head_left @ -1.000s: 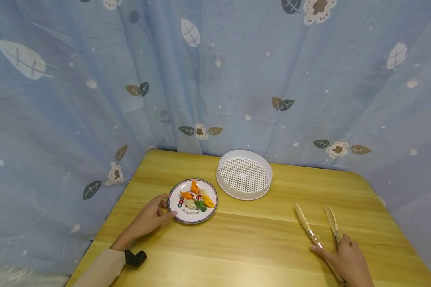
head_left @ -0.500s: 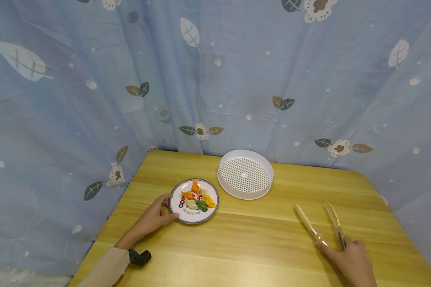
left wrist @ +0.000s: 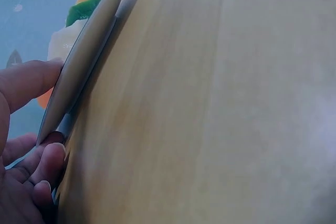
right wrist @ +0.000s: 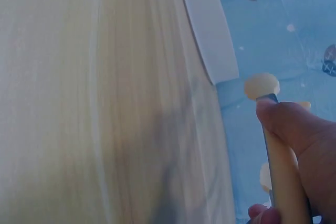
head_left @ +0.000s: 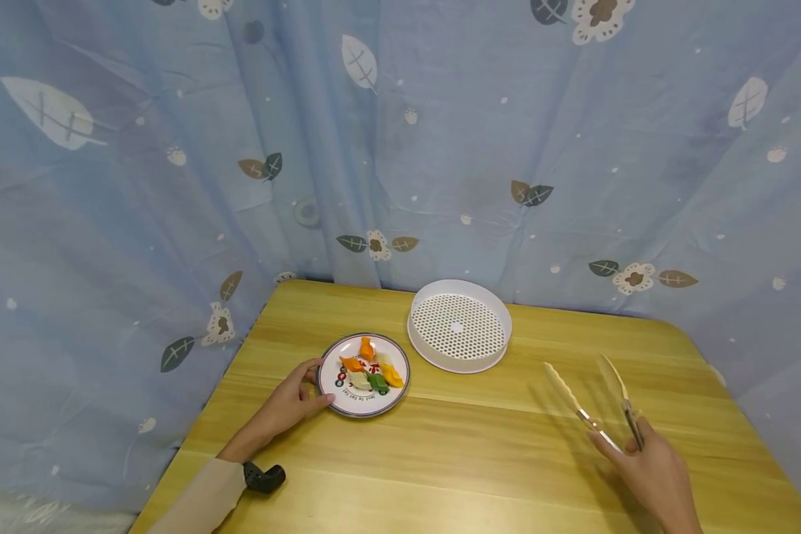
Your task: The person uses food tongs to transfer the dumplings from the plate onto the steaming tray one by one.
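Observation:
My left hand (head_left: 287,404) pinches the left rim of a round white plate (head_left: 387,347) with a dark edge band. In the left wrist view the thumb lies over the plate's (left wrist: 86,61) rim and fingers curl beneath it. Several small coloured dumplings sit on the plate, among them an orange dumpling (head_left: 367,348), a green dumpling (head_left: 377,383) and a yellow dumpling (head_left: 392,375). My right hand (head_left: 657,471) grips metal-armed tongs (head_left: 599,432) with cream tips. The tongs are spread apart, nothing between their tips, and cast a shadow on the table.
A white round steamer tray (head_left: 459,356) with a perforated bottom stands at the back of the wooden table (head_left: 467,460), right of the plate. Behind the table hangs a blue patterned curtain (head_left: 440,148). A black device (head_left: 264,478) is at the left wrist.
The right hand has raised the tongs off the table, their tips shifting slightly away from me. The left hand stays on the plate's rim; plate and steamer tray have not visibly moved.

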Tool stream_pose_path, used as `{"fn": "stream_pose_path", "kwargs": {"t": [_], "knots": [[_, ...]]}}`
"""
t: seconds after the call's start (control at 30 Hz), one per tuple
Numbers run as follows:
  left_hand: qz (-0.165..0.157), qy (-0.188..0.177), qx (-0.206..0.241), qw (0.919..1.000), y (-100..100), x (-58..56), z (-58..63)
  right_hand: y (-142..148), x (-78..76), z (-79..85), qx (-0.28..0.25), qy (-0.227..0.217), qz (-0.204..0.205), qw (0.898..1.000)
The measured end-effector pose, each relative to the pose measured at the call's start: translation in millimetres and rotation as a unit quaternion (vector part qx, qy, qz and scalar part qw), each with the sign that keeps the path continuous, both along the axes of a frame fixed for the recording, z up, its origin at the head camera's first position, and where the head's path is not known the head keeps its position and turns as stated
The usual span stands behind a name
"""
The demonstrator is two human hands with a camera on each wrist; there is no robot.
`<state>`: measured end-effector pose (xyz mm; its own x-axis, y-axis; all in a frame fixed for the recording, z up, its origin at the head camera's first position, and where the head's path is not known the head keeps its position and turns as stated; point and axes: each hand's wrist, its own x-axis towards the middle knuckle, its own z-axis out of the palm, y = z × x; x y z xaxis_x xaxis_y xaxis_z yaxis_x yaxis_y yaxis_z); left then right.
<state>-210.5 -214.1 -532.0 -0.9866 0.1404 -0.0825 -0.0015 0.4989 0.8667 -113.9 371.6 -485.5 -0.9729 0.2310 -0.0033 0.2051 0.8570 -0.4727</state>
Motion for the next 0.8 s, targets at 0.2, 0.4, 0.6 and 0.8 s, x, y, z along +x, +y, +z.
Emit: {"fn": "stream_pose_path", "kwargs": {"t": [0.2, 0.4, 0.6, 0.8], "knots": [[0.002, 0.0, -0.003, 1.0, 1.3, 1.4, 1.7, -8.8, -3.5, 1.8, 0.001, 0.036, 0.027, 0.999], [0.005, -0.003, 0.0, 1.0, 1.6, 0.9, 2.2, -21.3, -7.2, 7.7, -0.003, 0.043, 0.047, 0.998], [0.002, -0.002, 0.006, 1.0, 1.5, 0.4, 2.1, -32.6, -12.8, 8.7, 0.01, 0.081, 0.067, 0.994], [0.002, -0.003, 0.006, 1.0, 0.2, 1.5, 1.3, -40.7, -16.1, 9.0, 0.016, 0.137, 0.078, 0.987]]}}
